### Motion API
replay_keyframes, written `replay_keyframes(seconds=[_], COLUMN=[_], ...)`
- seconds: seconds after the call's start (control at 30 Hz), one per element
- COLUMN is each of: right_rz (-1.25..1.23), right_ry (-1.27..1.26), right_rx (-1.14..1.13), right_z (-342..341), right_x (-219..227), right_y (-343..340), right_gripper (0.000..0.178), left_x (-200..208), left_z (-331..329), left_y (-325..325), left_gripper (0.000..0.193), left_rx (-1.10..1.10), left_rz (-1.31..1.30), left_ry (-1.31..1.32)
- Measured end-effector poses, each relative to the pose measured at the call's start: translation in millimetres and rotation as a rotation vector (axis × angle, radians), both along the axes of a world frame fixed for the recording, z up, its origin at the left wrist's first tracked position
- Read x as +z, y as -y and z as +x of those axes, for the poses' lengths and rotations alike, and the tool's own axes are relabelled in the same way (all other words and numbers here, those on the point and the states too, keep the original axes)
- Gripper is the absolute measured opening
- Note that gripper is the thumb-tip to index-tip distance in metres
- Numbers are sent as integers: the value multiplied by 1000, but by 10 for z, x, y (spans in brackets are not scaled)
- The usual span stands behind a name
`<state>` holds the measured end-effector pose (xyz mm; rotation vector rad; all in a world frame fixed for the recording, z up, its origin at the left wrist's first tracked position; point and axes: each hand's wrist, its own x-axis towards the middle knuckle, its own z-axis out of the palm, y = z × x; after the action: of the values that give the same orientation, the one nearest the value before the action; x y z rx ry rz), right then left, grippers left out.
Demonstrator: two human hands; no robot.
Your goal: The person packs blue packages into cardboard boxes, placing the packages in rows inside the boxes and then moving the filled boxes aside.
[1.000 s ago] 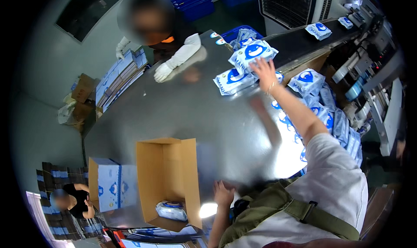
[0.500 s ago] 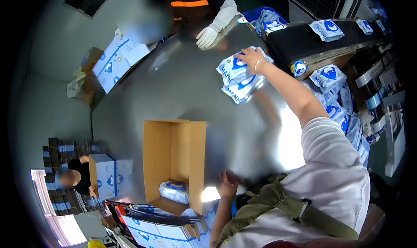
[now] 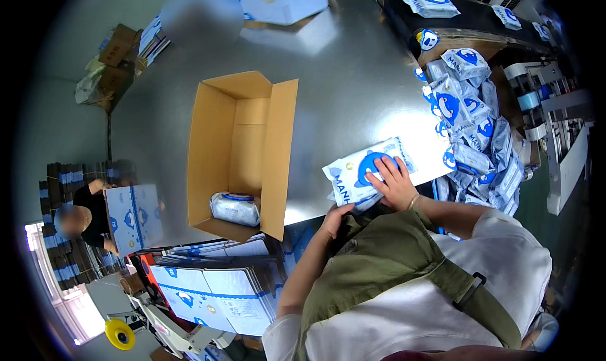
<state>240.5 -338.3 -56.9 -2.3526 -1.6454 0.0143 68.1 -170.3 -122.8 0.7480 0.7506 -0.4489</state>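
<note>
Two stacked soft packs of wipes (image 3: 360,169), white with a blue cartoon animal, are at the table's near edge in front of me. My right hand (image 3: 396,185) grips them from above, its fingers spread across the upper pack. At their near left corner, my left hand (image 3: 336,221) holds the edge; part of its fingers is hidden beneath. The lower pack shows only as a strip under the upper one. To the left, an open cardboard box (image 3: 243,156) has one white pack of wipes (image 3: 235,208) inside, at its near end.
Many packs (image 3: 470,118) are heaped at the right, beside a black conveyor belt (image 3: 404,17) carrying more. Flattened printed cartons (image 3: 214,291) stand below the table's near left edge. A co-worker (image 3: 91,219) at the far left handles a printed carton (image 3: 134,216). Another printed carton (image 3: 284,4) lies across the table.
My right hand has drawn the two packs from the far right of the table to its near edge. My left hand has come up to meet them. The view has shifted.
</note>
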Motion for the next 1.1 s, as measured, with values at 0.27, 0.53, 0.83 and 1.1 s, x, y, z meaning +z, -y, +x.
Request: replay_keyframes(seconds=[0.27,0.53,0.83,1.1], right_rz=[-464,-369,181,135], right_ry=[-687,-533,-651,237], right_rx=[-44,79,38,-666], right_z=[1479,1236,1675,4679], right_x=[10,-166,-110,317], right_y=[-1486,-1590,-1295,49], right_gripper=[114,105,74,80], left_x=[434,424,1121,683], left_z=[432,707,1084,1910], left_y=[-634,-178,-188,-189], left_gripper=[89,106,106,81], left_rx=[485,-78,-808,-638], left_rz=[374,1452,1766,1960], left_ry=[344,50,-328,196])
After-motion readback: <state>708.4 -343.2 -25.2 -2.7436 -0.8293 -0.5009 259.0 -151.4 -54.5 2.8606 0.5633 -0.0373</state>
